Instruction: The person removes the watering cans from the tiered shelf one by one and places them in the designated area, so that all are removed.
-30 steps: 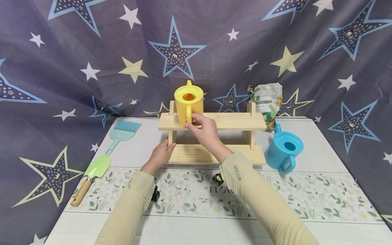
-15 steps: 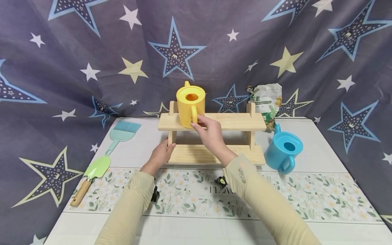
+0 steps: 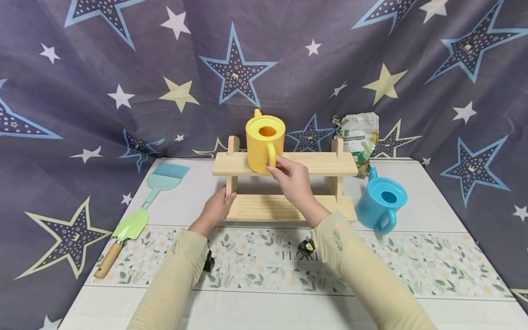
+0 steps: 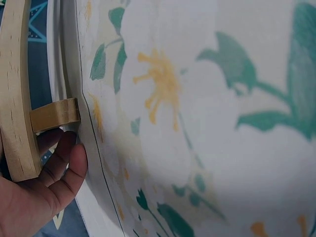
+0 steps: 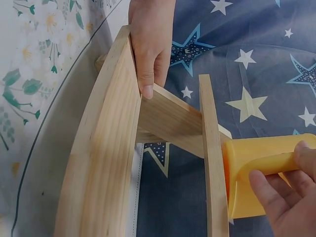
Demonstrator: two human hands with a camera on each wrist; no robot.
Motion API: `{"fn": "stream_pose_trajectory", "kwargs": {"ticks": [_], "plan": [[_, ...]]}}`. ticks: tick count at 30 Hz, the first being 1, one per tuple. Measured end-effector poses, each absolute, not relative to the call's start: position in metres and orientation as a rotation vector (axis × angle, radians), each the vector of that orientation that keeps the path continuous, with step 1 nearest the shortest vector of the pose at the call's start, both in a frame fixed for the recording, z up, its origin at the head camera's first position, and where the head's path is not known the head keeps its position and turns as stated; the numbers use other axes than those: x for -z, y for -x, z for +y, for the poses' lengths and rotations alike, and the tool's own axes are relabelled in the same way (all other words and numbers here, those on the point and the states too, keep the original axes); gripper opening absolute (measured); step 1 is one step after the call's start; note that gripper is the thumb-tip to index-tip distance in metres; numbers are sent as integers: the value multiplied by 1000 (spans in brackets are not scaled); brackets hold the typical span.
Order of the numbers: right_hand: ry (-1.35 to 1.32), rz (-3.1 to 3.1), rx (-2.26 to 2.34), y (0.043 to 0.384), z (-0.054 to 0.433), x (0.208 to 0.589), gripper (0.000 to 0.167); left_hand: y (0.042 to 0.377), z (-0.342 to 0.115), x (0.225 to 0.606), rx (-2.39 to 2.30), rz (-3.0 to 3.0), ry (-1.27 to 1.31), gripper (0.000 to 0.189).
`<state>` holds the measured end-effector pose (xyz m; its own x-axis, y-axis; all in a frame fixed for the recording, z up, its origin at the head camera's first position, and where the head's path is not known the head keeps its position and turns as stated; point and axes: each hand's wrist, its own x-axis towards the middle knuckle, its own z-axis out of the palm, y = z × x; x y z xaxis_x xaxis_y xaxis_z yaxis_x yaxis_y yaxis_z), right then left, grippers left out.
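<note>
A yellow watering can stands on the upper board of a two-tier wooden shelf, left of its middle. My right hand holds the can's handle between thumb and fingers; the right wrist view shows the fingers round the handle. At the shelf's left end, my left hand grips the lower board. In the left wrist view its fingers curl under the board's end beside a small wooden foot. The lower board carries nothing.
Right of the shelf stands a blue watering can, with a white printed bag behind it. On the left lie a teal brush and a green trowel with a wooden handle. A star-patterned curtain hangs behind the table.
My right hand has moved the yellow watering can to the right along the upper board. The left hand keeps its place on the shelf's left end.
</note>
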<state>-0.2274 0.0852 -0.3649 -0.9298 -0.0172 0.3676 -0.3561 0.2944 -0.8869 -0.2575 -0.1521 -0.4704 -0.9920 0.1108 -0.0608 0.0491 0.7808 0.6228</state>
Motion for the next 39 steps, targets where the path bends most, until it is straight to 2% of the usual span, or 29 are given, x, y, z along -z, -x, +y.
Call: {"fn": "stream_pose_trajectory", "kwargs": {"ticks": [39], "plan": [[-356, -2225, -1671, 197, 155, 358, 33, 253, -152, 465, -1060, 2860, -152, 48]]}}
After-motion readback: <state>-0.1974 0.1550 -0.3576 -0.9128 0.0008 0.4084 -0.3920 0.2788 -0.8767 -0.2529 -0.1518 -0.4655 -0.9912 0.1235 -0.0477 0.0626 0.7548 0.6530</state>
